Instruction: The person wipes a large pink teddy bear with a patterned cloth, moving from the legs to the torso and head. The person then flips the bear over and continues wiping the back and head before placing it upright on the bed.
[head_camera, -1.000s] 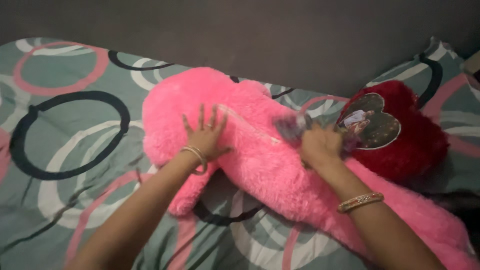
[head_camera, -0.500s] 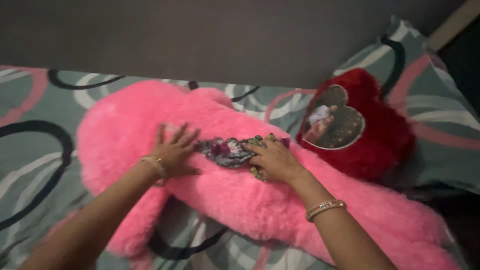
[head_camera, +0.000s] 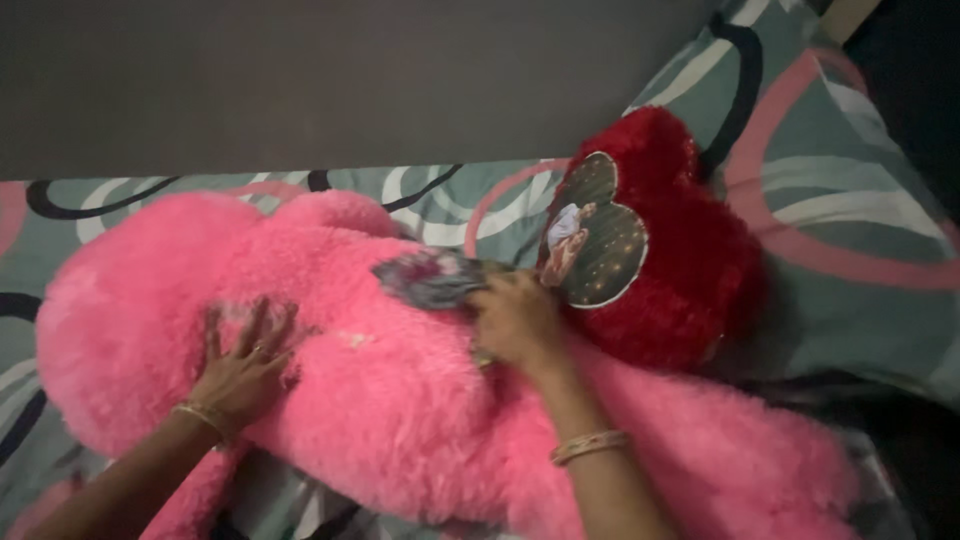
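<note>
Pink fur of big plush toy (head_camera: 400, 400) lying across bed (head_camera: 850, 250), filling near and left part of scene. Left hand (head_camera: 240, 365) pressing flat on plush, fingers spread. Right hand (head_camera: 515, 320) gripping dark patterned cloth (head_camera: 430, 280), fingers closed on it, cloth resting on plush top. Red heart-shaped cushion (head_camera: 690, 260) sitting just right of right hand, touching plush.

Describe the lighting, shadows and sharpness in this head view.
Head view: dim, soft indoor light with no glare; the right edge and lower right corner fall into deep shadow; the pink plush toy is evenly lit but its fur looks soft; the grey patterned cloth under the right hand is smeared by blur; the left hand is a little sharper; the red heart cushion shows crushed, dark reds.
</note>
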